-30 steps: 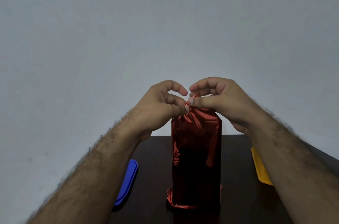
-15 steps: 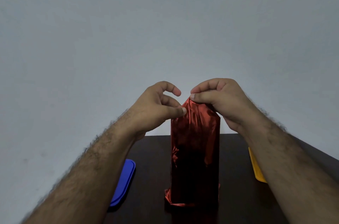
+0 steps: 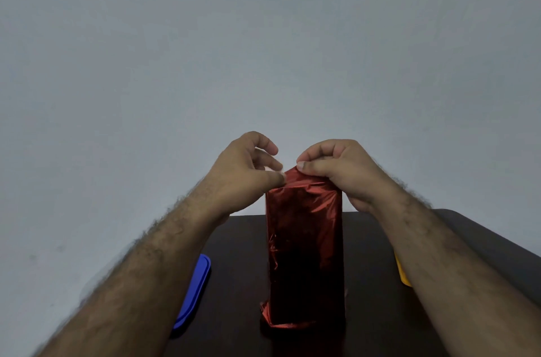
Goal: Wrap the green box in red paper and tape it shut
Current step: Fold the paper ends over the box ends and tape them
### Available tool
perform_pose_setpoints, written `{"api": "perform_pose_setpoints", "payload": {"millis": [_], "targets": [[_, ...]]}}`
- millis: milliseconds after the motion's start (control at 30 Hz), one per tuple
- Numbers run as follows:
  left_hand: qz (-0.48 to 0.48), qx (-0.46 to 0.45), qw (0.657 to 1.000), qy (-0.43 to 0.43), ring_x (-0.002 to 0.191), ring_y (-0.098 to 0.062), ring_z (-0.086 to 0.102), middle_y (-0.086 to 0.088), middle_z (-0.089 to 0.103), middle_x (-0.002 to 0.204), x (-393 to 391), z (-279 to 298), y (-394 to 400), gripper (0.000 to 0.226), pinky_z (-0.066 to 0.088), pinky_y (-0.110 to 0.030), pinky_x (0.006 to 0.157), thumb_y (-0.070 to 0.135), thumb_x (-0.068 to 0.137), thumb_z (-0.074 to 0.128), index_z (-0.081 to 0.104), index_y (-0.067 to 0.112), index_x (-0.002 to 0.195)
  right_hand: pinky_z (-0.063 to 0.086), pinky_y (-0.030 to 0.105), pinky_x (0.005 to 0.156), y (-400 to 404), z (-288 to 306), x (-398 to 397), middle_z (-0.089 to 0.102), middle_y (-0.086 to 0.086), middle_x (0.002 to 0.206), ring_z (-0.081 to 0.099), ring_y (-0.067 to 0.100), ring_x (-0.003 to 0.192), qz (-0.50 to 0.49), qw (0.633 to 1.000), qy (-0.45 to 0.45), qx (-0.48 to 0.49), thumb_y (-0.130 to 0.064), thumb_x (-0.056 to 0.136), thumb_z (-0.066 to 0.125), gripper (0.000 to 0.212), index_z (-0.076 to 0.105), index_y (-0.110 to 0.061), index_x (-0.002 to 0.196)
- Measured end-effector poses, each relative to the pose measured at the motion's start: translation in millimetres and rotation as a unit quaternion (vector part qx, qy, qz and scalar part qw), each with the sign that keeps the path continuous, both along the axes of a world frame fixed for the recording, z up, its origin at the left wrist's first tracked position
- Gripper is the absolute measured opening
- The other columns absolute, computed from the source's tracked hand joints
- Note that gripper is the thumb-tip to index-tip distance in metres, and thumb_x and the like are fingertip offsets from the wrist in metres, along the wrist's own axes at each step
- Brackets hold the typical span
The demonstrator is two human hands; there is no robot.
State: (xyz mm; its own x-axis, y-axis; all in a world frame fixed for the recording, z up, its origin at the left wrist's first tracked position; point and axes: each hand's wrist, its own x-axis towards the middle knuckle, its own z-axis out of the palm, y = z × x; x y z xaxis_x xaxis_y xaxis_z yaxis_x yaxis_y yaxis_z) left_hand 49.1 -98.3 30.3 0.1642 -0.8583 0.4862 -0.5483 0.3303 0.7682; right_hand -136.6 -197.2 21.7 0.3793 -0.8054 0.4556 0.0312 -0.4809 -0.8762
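Two hands at the top of one upright parcel. Red paper: shiny foil, covers the tall box fully; the green box itself is hidden beneath it. The parcel stands on end near the middle of the dark bench, its bottom fold crumpled at the lower left.

Changes from half a second ago: the raised peak of paper at the top is lower and flatter, folded down toward the box's upper edge; the left hand's index finger is lifted higher and further from the paper.

Left hand: thumb tip pressed against the top left corner of the paper, fingers curled above it; whether a finger meets the thumb behind the paper cannot be told.

Right hand: pinches the paper flap between thumb and curled fingers at the top centre.

Blue lid: flat on the bench left of the parcel, partly behind the left forearm. Yellow item: right of the parcel, mostly hidden by the right forearm, kind unclear. No tape discernible on the paper. Bench's near edge cut off by the frame.
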Motion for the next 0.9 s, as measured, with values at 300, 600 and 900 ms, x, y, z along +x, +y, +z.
{"api": "perform_pose_setpoints", "payload": {"millis": [300, 600, 900], "targets": [[0.003, 0.015, 0.999, 0.034, 0.084, -0.015, 0.07, 0.001, 0.072, 0.111, -1.9, -4.6, -6.4, 0.026, 0.057, -0.034, 0.081, 0.016, 0.087, 0.085, 0.071, 0.025, 0.108, 0.058, 0.028, 0.069, -1.1, 4.0, -3.0, 0.08, 0.012, 0.088, 0.074, 0.018, 0.077, 0.024, 1.0, 0.002, -0.004, -0.002, 0.085, 0.083, 0.007, 0.081, -0.006, 0.091], [0.013, 0.011, 0.998, 0.055, 0.077, -0.013, 0.063, 0.001, 0.071, 0.11, -8.5, -8.1, -10.5, 0.036, 0.055, -0.03, 0.073, 0.006, 0.081, 0.085, 0.07, 0.026, 0.107, 0.06, 0.042, 0.1, -7.8, -1.2, 1.2, 0.074, -0.002, 0.123, 0.074, 0.013, 0.112, 0.0, 0.999, 0.034, -0.003, -0.003, 0.076, 0.09, 0.012, 0.084, -0.012, 0.083], [0.01, 0.013, 0.999, 0.047, 0.071, -0.009, 0.061, 0.004, 0.068, 0.102, -10.5, -10.5, -12.5, 0.03, 0.05, -0.02, 0.062, 0.003, 0.085, 0.078, 0.069, 0.024, 0.105, 0.064, 0.036, 0.079, -21.1, -6.8, 0.5, 0.062, 0.006, 0.129, 0.067, 0.024, 0.12, -0.014, 0.998, 0.019, 0.061, 0.0, 0.066, 0.096, 0.047, 0.083, -0.025, 0.104]]}}
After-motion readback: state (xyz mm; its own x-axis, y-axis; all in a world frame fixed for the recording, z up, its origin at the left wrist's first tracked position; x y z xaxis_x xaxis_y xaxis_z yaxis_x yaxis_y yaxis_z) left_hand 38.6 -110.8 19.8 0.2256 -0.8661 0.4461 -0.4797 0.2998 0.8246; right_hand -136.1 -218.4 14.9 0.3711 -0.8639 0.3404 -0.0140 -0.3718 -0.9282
